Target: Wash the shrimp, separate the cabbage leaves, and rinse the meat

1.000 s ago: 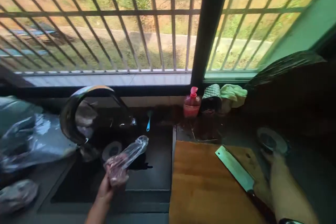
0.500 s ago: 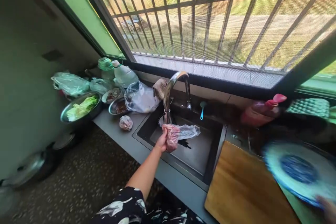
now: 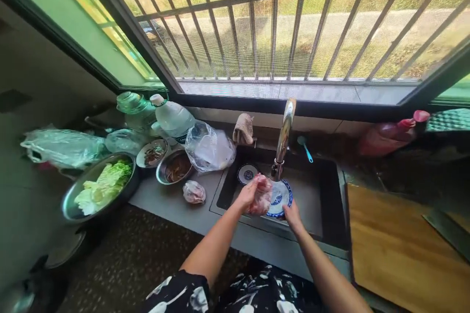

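Note:
Over the sink, my left hand is closed around a clear plastic bag of raw meat. My right hand grips the lower right rim of a white plate with a blue pattern. The plate sits just below the faucet, with the bagged meat overlapping its left part. A small blue-and-white dish lies in the sink's left corner. On the counter left of the sink rests another small wrapped bundle.
Left on the counter stand a basin of cabbage leaves, a metal bowl, a small bowl and plastic bags. A cutting board with a cleaver lies right. A pink bottle stands behind.
My right hand has brought the plate from the far right over the cutting board to the sink, beside the bagged meat. The view has turned slightly, uncovering the cleaver.

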The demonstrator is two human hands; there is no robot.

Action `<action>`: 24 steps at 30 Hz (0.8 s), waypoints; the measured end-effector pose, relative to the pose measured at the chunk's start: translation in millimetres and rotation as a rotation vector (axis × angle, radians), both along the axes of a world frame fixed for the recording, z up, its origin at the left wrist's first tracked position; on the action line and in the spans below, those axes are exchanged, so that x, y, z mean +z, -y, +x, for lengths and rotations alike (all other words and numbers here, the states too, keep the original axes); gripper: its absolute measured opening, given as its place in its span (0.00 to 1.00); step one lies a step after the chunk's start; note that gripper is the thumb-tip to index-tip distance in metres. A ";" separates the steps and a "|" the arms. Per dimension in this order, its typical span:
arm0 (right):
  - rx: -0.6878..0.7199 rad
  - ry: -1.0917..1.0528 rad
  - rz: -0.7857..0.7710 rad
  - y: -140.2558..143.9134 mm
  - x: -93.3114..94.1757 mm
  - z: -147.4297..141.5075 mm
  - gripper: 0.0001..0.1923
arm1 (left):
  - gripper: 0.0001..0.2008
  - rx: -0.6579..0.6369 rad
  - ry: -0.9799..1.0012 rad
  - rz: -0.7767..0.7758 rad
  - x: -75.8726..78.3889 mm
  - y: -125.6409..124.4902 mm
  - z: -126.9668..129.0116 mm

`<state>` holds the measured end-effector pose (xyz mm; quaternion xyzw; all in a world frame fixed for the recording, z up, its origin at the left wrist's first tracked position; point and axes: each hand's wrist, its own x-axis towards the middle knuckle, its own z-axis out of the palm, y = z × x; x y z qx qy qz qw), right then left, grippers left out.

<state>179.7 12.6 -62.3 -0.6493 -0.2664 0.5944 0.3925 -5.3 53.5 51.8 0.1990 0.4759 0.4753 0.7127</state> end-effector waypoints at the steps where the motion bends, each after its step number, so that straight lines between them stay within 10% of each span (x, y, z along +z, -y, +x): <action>1: -0.017 -0.003 -0.004 2.7 -0.1 -7.5 0.25 | 0.18 -0.024 -0.044 0.014 4.6 -1.3 -2.4; 13: -0.086 -0.191 -0.012 25.7 -7.3 -30.5 0.26 | 0.24 -0.244 -0.312 0.008 71.4 2.7 -17.8; 24: -0.122 -0.261 0.029 13.1 -3.2 -15.7 0.24 | 0.24 -0.237 0.020 -0.068 111.2 1.8 -28.8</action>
